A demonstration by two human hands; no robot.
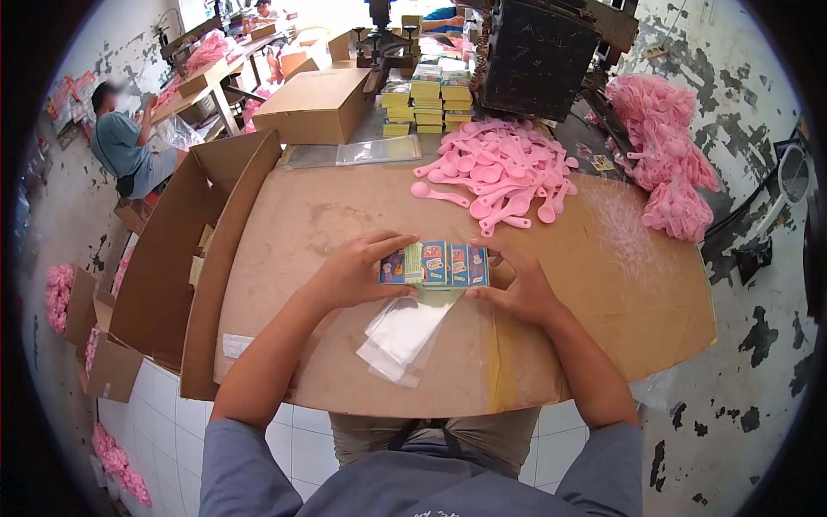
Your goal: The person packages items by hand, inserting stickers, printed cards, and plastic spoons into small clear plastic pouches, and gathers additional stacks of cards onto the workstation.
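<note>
Row of printed cards [435, 264] is held over ctr. of cardboard worktop [620, 319], faces up, long axis approx. L–R, parallel to near edge; L hand [351, 269] grips its L end, R hand [527, 286] its R end. Clear sleeves [403, 334] at near side angle twd. near-L; pink spoons [508, 172] heap beyond. Moving room: L to carton wall [231, 250], R to worktop's R edge.

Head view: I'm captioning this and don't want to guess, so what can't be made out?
All in the head view:
Fine wording on the printed packs: too small to read.
The packs' undersides: facing away from the camera.
Lower spoons in the pink spoon pile: buried under those on top.
Much of the open carton's inside: hidden by its own wall.
The blue sleeve's wearer: mostly cut off by the top edge.
</note>
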